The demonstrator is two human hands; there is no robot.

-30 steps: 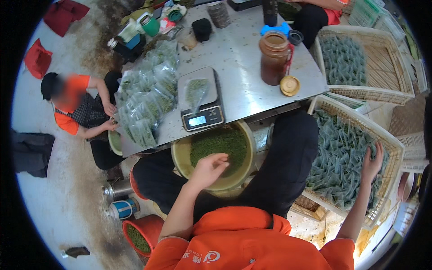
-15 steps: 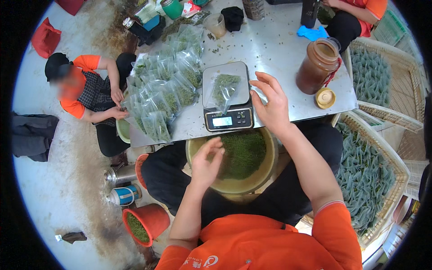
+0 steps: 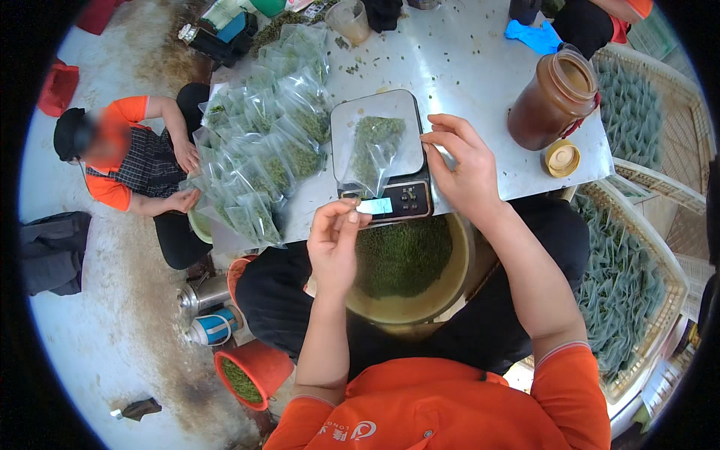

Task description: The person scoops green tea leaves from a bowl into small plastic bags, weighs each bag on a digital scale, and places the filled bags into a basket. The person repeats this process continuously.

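Note:
A clear plastic bag of green leafy bits (image 3: 375, 150) lies on the pan of a digital kitchen scale (image 3: 341, 112), its narrower end hanging over the scale's front panel. My left hand (image 3: 334, 244) is at the scale's lower left corner, thumb and fingertips drawn together; whatever they may pinch is too small to make out. Beside the scale's right edge, my right hand (image 3: 465, 165) is held with thumb and fingers apart and nothing visible between them. Below the table edge sits a wide yellowish basin (image 3: 457, 281) holding loose green bits.
Many filled clear bags (image 3: 255, 150) cover the table's left part. A brown jar (image 3: 547, 101) and its lid (image 3: 562, 158) stand right. Crates of bags (image 3: 664, 281) line the right side. A co-worker (image 3: 135, 157) sits left; a red bucket (image 3: 274, 367) is on the floor.
My left hand has risen from over the basin to the scale's front corner. My right hand stays beside the scale. The whole view has shifted slightly; the bag remains on the pan.

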